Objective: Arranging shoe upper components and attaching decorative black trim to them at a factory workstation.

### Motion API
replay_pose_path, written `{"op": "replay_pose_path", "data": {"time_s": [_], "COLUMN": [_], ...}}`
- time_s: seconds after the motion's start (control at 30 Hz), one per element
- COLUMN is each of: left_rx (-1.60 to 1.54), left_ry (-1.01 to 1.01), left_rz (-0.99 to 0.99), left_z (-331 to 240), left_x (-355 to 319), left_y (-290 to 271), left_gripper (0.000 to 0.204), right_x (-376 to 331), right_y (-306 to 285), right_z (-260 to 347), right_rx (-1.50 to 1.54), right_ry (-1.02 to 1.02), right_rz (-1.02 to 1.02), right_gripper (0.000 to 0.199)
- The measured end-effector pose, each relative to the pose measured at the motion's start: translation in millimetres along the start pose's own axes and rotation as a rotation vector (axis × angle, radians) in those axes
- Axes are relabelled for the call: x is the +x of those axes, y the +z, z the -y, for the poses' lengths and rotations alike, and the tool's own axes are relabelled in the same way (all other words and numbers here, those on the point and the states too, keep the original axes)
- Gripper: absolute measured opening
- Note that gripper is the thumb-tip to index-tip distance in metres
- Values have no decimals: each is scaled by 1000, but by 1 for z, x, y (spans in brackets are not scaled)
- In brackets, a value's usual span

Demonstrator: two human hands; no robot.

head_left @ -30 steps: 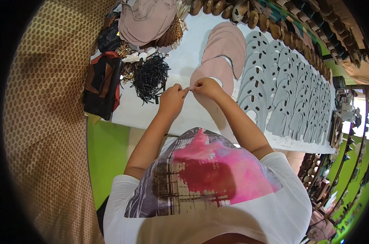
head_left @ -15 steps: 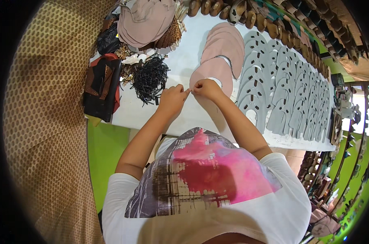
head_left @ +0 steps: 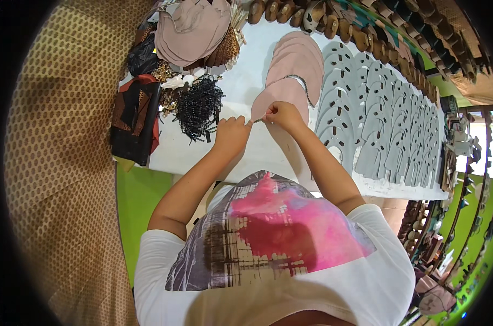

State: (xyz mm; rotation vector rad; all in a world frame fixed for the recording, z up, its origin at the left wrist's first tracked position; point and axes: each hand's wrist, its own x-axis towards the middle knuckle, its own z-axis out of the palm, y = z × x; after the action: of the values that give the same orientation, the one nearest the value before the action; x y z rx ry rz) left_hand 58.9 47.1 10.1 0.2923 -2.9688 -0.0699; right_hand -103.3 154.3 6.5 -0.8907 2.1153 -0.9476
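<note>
Both our left hand (head_left: pixel 231 133) and right hand (head_left: pixel 281 114) have fingers clamped on a thin beaded strand (head_left: pixel 257 120) stretched between them, pink cutouts (head_left: pixel 290 81) just beyond.

— What's the person wearing?
— A white short-sleeved T-shirt (head_left: pixel 366 271), the sleeves ending above the elbows.
— Plain?
— No. The front has a large print: a pink and deep red splash over a grey-brown patch crossed with thin pale lines like a grid.
— Anything on the arms?
— Both forearms are bare.
</note>
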Motion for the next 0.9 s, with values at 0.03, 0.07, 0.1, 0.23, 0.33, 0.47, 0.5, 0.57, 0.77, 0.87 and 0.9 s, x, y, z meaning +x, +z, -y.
{"op": "replay_pose_path", "data": {"time_s": [0.03,0.07,0.1,0.23,0.33,0.47,0.5,0.57,0.77,0.87,0.9], "left_rx": [14,15,21,53,10,-154,-151,-150,-120,-88,-71], "left_ry": [0,-1,-4,-3,-29,-149,-187,-223,11,-49,-58], "left_rz": [12,13,8,-22,-9,139,46,-46,-51,-41,-10], "left_z": [-1,-1,-2,-3,-4,-7,-8,-12,-25,-30,-32], "left_x": [0,-1,-2,-4,-3,5,5,7,0,1,1], "left_y": [0,1,2,5,3,-9,-6,-2,8,5,4], "left_gripper": [18,18,17,17,17,15,18,24,39,42,43], "right_x": [1,2,3,3,4,2,2,0,1,0,1], "right_y": [0,1,2,6,6,5,6,6,-6,-16,-19], "right_z": [-4,-3,-3,-2,1,2,3,4,0,3,6], "right_rx": [0,-11,-22,-100,-190,-212,-241,-252,-329,-301,-295], "right_ry": [0,13,27,-35,-3,1,-1,-28,22,49,63], "right_rz": [-2,0,3,-19,-1,-16,-23,-54,-13,16,3], "right_gripper": [15,16,16,15,18,19,20,21,23,23,23]}}
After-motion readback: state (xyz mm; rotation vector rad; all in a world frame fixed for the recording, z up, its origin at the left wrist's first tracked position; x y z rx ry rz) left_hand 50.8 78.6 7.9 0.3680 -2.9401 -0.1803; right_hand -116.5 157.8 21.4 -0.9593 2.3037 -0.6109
